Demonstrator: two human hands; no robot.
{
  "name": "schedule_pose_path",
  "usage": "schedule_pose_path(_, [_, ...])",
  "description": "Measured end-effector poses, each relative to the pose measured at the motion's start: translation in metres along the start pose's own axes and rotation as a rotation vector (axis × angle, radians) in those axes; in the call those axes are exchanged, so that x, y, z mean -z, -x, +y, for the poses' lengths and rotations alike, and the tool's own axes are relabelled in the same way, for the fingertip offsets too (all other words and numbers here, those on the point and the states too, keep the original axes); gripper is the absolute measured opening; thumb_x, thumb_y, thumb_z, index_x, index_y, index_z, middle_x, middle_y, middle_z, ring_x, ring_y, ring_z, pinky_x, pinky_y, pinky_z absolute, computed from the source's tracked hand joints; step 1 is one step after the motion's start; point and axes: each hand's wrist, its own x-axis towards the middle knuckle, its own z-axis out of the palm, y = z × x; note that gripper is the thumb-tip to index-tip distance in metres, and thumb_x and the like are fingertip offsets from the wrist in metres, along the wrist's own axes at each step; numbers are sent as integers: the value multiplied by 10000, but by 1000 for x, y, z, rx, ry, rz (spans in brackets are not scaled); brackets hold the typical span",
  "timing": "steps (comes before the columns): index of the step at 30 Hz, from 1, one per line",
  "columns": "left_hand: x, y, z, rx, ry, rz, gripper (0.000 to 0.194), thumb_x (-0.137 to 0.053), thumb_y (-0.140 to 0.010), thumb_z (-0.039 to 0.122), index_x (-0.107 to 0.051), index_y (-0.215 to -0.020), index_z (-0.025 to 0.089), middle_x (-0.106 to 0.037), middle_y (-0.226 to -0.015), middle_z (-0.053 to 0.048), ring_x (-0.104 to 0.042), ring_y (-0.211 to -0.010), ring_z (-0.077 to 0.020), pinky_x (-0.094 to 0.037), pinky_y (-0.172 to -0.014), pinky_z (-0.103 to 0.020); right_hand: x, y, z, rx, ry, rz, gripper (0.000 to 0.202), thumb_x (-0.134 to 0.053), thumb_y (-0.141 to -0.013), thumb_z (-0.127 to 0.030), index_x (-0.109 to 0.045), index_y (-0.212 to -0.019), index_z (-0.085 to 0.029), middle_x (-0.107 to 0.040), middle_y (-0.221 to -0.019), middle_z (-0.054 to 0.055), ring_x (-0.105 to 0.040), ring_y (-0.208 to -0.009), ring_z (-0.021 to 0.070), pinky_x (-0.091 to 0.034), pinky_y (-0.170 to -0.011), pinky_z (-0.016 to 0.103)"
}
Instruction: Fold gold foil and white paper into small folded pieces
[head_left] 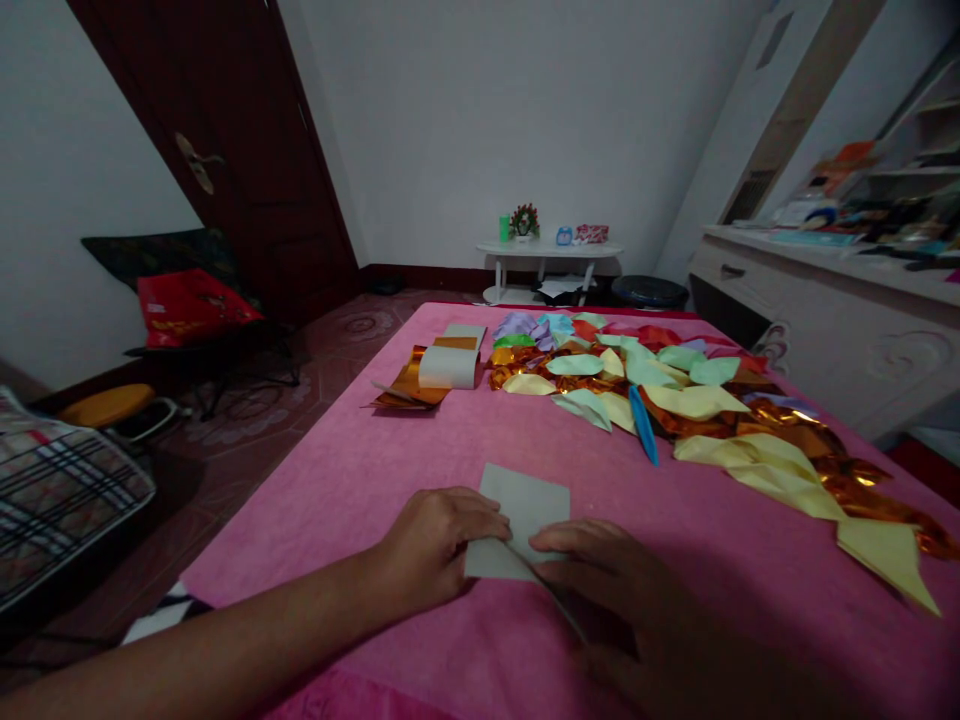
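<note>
A pale grey-white sheet of paper (529,500) lies on the pink cloth close to me, its near part raised in a fold. My left hand (439,535) is closed on the paper's left side, fingertips at the fold. On the right side, my right hand (607,575) has its fingers on the sheet, thumb below by the raised edge, so the paper sits between them. The near end of the fold is partly hidden in shadow by my right hand.
Folded yellow, green and gold papers (697,400) spread over the right and far part of the pink-covered table (360,480). A stack of gold and white sheets (450,367) sits at far left. A white dresser (825,310) stands right.
</note>
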Motion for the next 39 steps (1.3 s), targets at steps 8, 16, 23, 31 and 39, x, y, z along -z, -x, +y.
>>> schedule_pose_path(8, [6,-12,0,212,156,7,324,-504,-909,328,-706,-725,153,-698,-717,-60,-643,-720,-165,-486,-723,-272,2,-38,-4,-308,-376,172,298,-449,-928,-288,-654,-726,-213,-621,-736,26,-570,-665,159,-430,-606,264])
schedule_pose_path(16, [11,-22,-12,458,362,-28,497,-491,-904,421,-537,-503,131,-490,-560,1,-460,-551,-103,-365,-547,-225,-9,-58,19,-438,-270,321,290,-573,-749,-216,-430,-498,-210,-552,-840,54,-538,-752,180,-411,-639,304])
schedule_pose_path(23, [14,-12,-12,354,232,-39,229,-698,-772,330,-701,-629,151,-602,-933,-65,-553,-894,-182,-451,-801,-298,-7,-54,14,-521,-304,305,229,-623,-678,-191,-491,-493,-215,-567,-835,65,-553,-826,229,-445,-668,335])
schedule_pose_path(31, [6,-10,-15,392,86,27,338,-788,-636,474,-770,-881,242,-480,-1274,-92,-458,-1152,-275,-419,-963,-396,-6,-48,14,-609,-564,331,226,-671,-685,-329,-571,-523,-208,-577,-842,51,-569,-673,178,-468,-554,286])
schedule_pose_path(39, [7,-15,-17,371,89,-42,426,-824,-578,469,-764,-963,296,-515,-1127,-64,-503,-991,-228,-458,-828,-341,-6,-39,9,-760,-667,283,295,-716,-648,-424,-588,-551,-176,-578,-1203,94,-567,-494,104,-408,-404,251])
